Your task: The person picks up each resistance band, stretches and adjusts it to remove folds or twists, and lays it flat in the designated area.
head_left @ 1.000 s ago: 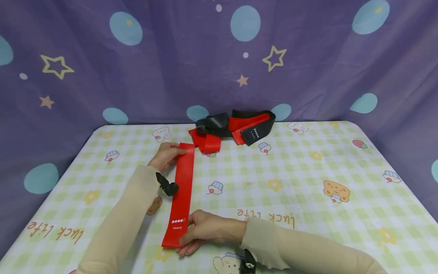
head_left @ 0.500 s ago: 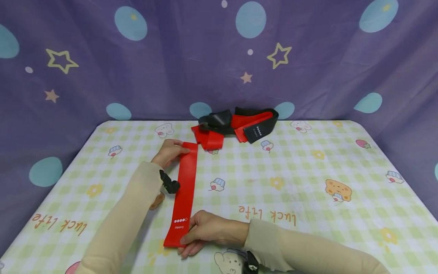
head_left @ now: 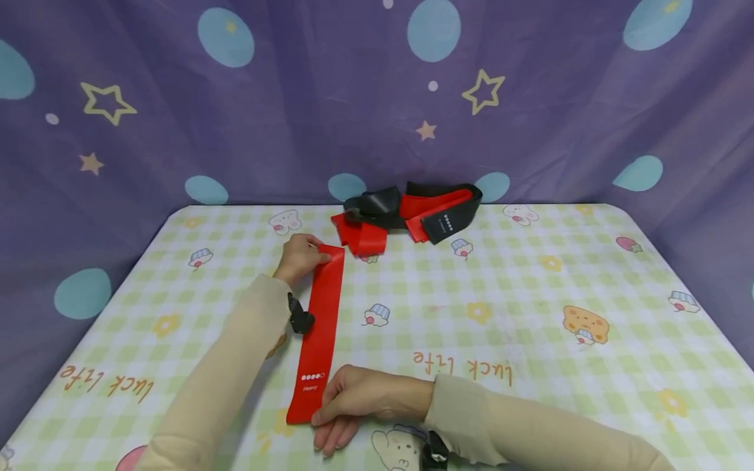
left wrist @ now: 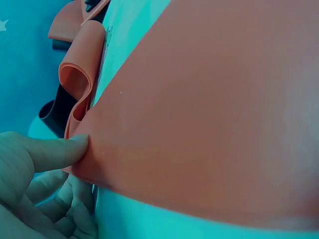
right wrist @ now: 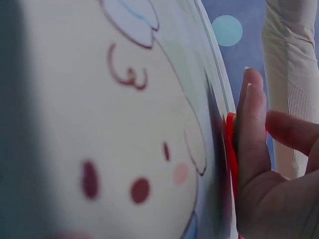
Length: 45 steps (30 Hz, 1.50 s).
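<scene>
Fingers of the right hand [head_left: 368, 396] have shifted off the near end of the red band [head_left: 321, 320], straight and loose now, thumb by its corner! And the left hand [head_left: 297, 258] pinches the far end, a narrow grip. That band runs away across the worktop's [head_left: 501, 288] left half; beyond sit heaped red and black bands [head_left: 413, 208], near the purple curtain [head_left: 341, 124].

- Head view: bright, even light over the tabletop [head_left: 424, 281]; the curtain [head_left: 353, 98] is dimmer.
- A soft shadow lies beside the left sleeve [head_left: 220, 373].
- Left wrist view: heavy teal cast; the band [left wrist: 194, 124] turns brownish, with pale glare at right.
- Right wrist view: the cartoon print [right wrist: 134, 144] is out of focus, the left edge dark.
</scene>
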Available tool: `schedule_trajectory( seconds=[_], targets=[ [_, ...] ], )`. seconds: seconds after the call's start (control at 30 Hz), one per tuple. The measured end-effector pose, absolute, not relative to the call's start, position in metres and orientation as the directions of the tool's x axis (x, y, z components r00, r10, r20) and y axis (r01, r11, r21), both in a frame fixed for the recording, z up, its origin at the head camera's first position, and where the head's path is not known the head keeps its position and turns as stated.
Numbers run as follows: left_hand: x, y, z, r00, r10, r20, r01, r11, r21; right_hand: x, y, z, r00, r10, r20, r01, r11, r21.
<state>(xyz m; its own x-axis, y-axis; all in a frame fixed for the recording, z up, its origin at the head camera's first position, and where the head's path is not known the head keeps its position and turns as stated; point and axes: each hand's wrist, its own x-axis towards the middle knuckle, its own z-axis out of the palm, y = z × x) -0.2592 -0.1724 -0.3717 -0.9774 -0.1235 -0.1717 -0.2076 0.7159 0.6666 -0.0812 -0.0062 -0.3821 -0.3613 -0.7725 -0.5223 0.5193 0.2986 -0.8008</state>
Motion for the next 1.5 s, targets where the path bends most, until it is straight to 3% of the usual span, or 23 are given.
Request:
schedule_trajectory(
  seconds=[0.27,0.5,0.8,1.13,1.5],
  targets=[
    [-0.256,-0.169,-0.368,-0.986,-0.054,-0.160,-0.143,0.771,0.620,-0.085,0.000,-0.378,-0.301,-0.785,-0.541,0.462,0.377,-0.803],
    [-0.257,-0.170,-0.368,-0.989,-0.031,-0.147,-0.115,0.782,0.612,-0.097,0.006,-0.376,-0.341,-0.772,-0.536,0.400,0.397,-0.826],
    [-0.263,-0.170,-0.369,-0.995,-0.004,-0.095,-0.063,0.782,0.620,-0.131,0.012,-0.374,-0.475,-0.711,-0.518,0.336,0.398,-0.854],
    [-0.262,-0.162,-0.370,-0.998,0.027,0.050,0.053,0.754,0.655,-0.177,0.019,-0.372,-0.619,-0.578,-0.532,0.334,0.419,-0.844],
    [-0.263,-0.137,-0.370,-0.997,0.047,0.054,0.071,0.703,0.707,-0.216,0.034,-0.368,-0.753,-0.433,-0.496,0.385,0.321,-0.865]
  ],
)
